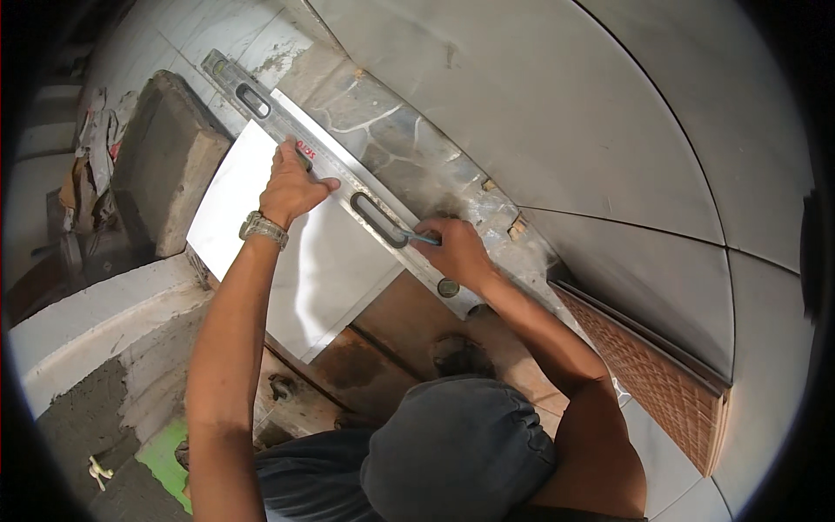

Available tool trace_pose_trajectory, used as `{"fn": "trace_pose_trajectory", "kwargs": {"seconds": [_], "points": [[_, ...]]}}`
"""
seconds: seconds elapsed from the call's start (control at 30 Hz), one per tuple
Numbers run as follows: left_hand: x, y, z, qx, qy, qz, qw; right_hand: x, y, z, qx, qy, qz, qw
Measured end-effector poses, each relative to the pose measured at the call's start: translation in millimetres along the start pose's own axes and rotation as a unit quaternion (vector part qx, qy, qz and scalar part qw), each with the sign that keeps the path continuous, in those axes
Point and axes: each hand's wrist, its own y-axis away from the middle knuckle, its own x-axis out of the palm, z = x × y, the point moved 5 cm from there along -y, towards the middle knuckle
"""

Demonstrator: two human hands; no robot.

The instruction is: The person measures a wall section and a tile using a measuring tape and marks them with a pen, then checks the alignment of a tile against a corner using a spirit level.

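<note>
A long silver spirit level (pixel 335 178) lies slantwise over a large glossy white tile (pixel 339 257). My left hand (pixel 291 184) holds the level near its middle, fingertips on its face and thumb out along its near edge. Farther down the level, my right hand (pixel 457 248) is closed round a thin blue pencil (pixel 419 237). The pencil's tip points left at the level's oval slot (pixel 378 219); whether it touches the tile is too small to tell. Light glares off the tile's left part.
Large grey tiles (pixel 539 113) cover the wall on the right. Brown patterned tiles (pixel 652 374) lean against it. A rough cement-grey slab (pixel 165 161) stands left of the white tile. Brown boards (pixel 374 326) lie below it. A small tap (pixel 99 472) is at lower left.
</note>
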Motion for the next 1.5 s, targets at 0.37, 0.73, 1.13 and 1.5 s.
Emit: {"fn": "trace_pose_trajectory", "kwargs": {"seconds": [0.37,0.73,1.13,1.5], "points": [[0,1,-3,-0.028,-0.013,0.017,0.999,9,-28,-21,0.011,-0.099,0.084,0.991],[2,-1,4,-0.023,-0.013,-0.002,1.000,0,-26,-3,-0.005,-0.009,0.096,0.995],[-2,3,-4,-0.044,-0.027,-0.003,0.999,-4,-156,152,-0.290,-0.045,-0.129,0.947],[-3,5,-2,-0.054,-0.029,0.012,0.998,41,-222,141,-0.279,-0.089,-0.104,0.950]]}}
